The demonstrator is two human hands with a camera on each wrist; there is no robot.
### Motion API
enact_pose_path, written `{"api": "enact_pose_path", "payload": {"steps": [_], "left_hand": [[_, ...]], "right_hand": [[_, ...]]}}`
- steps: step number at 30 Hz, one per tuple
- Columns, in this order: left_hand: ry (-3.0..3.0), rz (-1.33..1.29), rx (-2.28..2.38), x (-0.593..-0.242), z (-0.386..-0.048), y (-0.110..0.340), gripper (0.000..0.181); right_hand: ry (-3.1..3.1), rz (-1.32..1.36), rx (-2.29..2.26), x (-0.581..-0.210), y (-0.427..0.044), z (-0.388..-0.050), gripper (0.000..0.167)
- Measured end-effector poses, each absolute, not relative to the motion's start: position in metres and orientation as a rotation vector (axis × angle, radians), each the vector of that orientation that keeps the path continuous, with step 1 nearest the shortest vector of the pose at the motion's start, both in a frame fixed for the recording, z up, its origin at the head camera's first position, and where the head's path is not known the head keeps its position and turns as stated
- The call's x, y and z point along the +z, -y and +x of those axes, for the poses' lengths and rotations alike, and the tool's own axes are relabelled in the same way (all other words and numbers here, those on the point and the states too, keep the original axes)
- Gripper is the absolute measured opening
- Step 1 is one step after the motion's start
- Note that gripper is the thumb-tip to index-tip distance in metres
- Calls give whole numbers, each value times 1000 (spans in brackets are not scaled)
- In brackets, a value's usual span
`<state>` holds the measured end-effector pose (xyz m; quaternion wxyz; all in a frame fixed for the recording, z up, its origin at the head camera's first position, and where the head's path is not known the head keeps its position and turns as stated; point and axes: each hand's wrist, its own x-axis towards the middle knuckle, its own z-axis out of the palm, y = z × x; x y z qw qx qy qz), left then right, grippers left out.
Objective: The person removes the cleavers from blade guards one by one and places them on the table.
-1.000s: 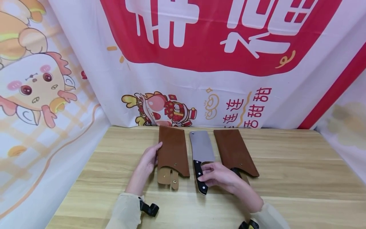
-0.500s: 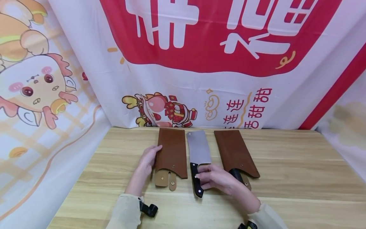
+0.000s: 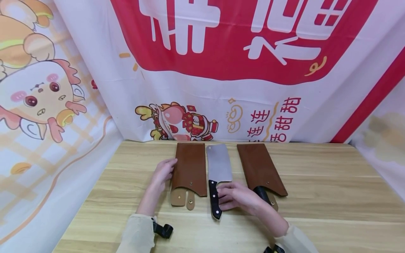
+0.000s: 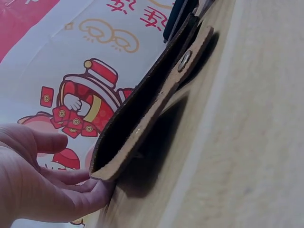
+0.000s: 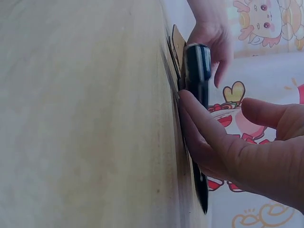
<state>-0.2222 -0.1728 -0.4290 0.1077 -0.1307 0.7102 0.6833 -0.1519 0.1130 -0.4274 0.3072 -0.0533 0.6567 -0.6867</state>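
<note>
The knife (image 3: 219,163) has shifted left and now lies on the worktop (image 3: 319,175), just beside the left cover (image 3: 190,167). The right hand (image 3: 237,198), thumb spread from its fingers, touches the black handle (image 3: 213,202); the left hand (image 3: 162,172), loosely spread, touches that cover's outer edge. Another cover (image 3: 261,167) lies farther right.

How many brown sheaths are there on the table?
2: the left sheath, between the left hand and the cleaver, and the right sheath, right of the cleaver. No others show.
</note>
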Motion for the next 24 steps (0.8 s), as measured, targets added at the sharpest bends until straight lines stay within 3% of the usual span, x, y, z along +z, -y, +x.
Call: {"api": "enact_pose_path", "payload": {"steps": [24], "left_hand": [[-2313,-307,1965,-413,-216,167,53]], "right_hand": [[-1849,-249,-1754,-405,-133,-156,43]]}}
